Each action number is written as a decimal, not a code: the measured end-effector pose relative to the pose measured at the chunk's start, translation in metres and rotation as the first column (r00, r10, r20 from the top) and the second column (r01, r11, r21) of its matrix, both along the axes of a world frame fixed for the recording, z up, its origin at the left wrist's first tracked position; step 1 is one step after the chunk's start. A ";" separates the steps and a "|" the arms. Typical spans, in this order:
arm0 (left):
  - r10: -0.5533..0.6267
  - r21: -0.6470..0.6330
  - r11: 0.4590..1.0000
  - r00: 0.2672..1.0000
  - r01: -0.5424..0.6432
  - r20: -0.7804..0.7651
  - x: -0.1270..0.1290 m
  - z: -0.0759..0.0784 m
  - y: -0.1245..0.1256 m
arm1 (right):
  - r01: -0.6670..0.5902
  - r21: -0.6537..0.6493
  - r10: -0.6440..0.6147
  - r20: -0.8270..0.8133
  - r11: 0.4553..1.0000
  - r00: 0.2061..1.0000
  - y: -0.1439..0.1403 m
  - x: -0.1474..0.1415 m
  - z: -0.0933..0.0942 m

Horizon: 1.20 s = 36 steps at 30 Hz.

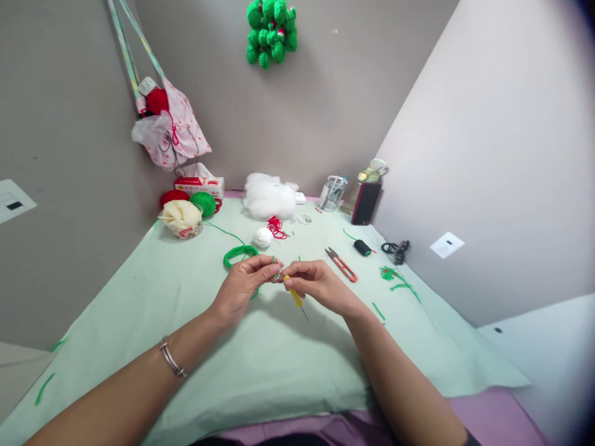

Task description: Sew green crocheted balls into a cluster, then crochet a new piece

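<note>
Close to the middle of the view, my left hand (244, 282) pinches green yarn, with a loop of it round a finger. My right hand (323, 285) is closed on the yellow handle of a crochet hook (295, 298). The hook's upper tip meets the yarn at my left fingertips, and a thin metal end points down toward me. Any stitched piece between the fingers is too small to make out. Behind my left hand lies a loose coil of green yarn (232, 254), its strand running back to a green yarn ball (203, 203).
Orange thread snips (341, 265) lie right of my hands, near a black thread spool (362, 248). Farther back are a white yarn ball (263, 237), red yarn (276, 228), white stuffing (269, 197), a glass jar (333, 195) and a phone (365, 203). Walls enclose the table.
</note>
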<state>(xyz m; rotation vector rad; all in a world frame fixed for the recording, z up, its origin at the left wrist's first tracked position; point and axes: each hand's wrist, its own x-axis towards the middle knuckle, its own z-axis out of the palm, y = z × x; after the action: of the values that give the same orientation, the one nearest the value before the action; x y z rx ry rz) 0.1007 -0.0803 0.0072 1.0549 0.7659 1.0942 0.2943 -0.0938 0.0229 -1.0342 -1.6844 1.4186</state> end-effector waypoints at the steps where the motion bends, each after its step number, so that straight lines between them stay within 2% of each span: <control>1: -0.009 0.006 1.000 1.000 0.009 0.001 0.000 0.000 0.000 | -0.010 0.018 0.010 0.033 1.000 0.999 0.002 0.000 -0.001; 3: -0.009 -0.001 1.000 1.000 0.009 -0.002 -0.001 0.001 0.001 | 0.042 0.115 -0.063 0.183 0.993 0.981 0.008 0.005 -0.005; 4: -0.002 -0.015 1.000 1.000 0.002 -0.003 -0.002 0.001 0.002 | 0.105 0.194 -0.163 0.312 0.975 0.936 0.012 0.010 -0.007; 5: 0.007 -0.034 0.999 1.000 -0.007 -0.002 -0.002 0.001 0.003 | 0.182 0.295 -0.304 0.451 0.938 0.839 0.016 0.017 -0.010; 6: 0.017 -0.054 0.998 1.000 -0.017 -0.002 -0.002 0.001 0.003 | 0.237 0.414 -0.457 0.588 0.879 0.668 0.021 0.026 -0.012; 7: 0.023 -0.071 0.997 1.000 -0.023 -0.002 -0.003 0.001 0.004 | 0.270 0.484 -0.553 0.703 0.833 0.447 0.024 0.036 -0.014; 8: 0.027 -0.081 0.996 1.000 -0.027 -0.005 -0.003 0.000 0.005 | 0.313 0.497 -0.584 0.735 0.810 0.344 0.028 0.048 -0.017; 9: 0.028 -0.089 0.996 1.000 -0.029 -0.011 -0.003 -0.001 0.006 | 0.345 0.496 -0.592 0.754 0.797 0.286 0.031 0.060 -0.019; 11: 0.027 -0.092 0.995 0.999 -0.030 -0.029 -0.004 -0.003 0.007 | 0.385 0.482 -0.585 0.782 0.787 0.216 0.036 0.081 -0.021; 13: 0.023 -0.088 0.996 0.999 -0.028 -0.049 -0.004 -0.005 0.008 | 0.401 0.465 -0.573 0.792 0.789 0.208 0.040 0.092 -0.020; 15: 0.027 -0.086 0.996 0.998 -0.032 -0.065 -0.004 -0.006 0.008 | 0.385 0.450 -0.563 0.784 0.806 0.262 0.042 0.088 -0.018; 17: 0.029 -0.085 0.996 0.998 -0.034 -0.057 -0.004 -0.006 0.008 | 0.332 0.429 -0.534 0.762 0.840 0.368 0.040 0.069 -0.018; 20: 0.024 -0.083 0.996 0.999 -0.027 -0.029 -0.003 -0.003 0.008 | 0.188 0.360 -0.403 0.745 0.914 0.531 0.032 0.027 -0.025; 22: 0.025 -0.088 0.996 1.000 -0.026 -0.017 -0.003 -0.002 0.008 | 0.111 0.331 -0.336 0.766 0.937 0.549 0.027 0.009 -0.033; 24: 0.029 -0.090 0.996 1.000 -0.030 -0.004 -0.004 -0.001 0.008 | 0.118 0.330 -0.344 0.800 0.937 0.492 0.027 0.012 -0.037; 26: 0.031 -0.081 0.996 1.000 -0.031 0.004 -0.004 -0.001 0.009 | 0.204 0.343 -0.396 0.841 0.917 0.369 0.030 0.039 -0.034; 29: 0.029 -0.074 0.997 1.000 -0.029 0.007 -0.005 0.000 0.009 | 0.380 0.372 -0.447 0.885 0.847 0.130 0.032 0.102 -0.016; 31: 0.025 -0.080 0.996 1.000 -0.024 0.013 -0.005 0.001 0.009 | 0.466 0.413 -0.466 0.885 0.782 -0.002 0.022 0.134 -0.001; 33: 0.024 -0.088 0.996 0.999 -0.022 0.022 -0.005 0.001 0.009 | 0.496 0.454 -0.491 0.869 0.740 -0.064 0.002 0.147 0.010; 34: 0.026 -0.091 0.996 0.999 -0.023 0.027 -0.005 0.001 0.009 | 0.487 0.438 -0.490 0.871 0.755 -0.024 -0.012 0.145 0.012; 35: 0.027 -0.095 0.995 0.999 -0.024 0.030 -0.005 0.001 0.009 | 0.467 0.341 -0.456 0.876 0.816 0.157 -0.027 0.139 0.012; 36: 0.026 -0.099 0.995 0.999 -0.023 0.030 -0.005 0.001 0.010 | 0.398 0.183 -0.348 0.850 0.899 0.396 -0.042 0.131 0.010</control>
<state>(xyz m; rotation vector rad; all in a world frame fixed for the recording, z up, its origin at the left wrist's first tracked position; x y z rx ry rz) 0.0959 -0.0707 0.0077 0.9453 0.8014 1.0804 0.4253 -0.1355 0.0330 -2.2822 -1.8401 0.5853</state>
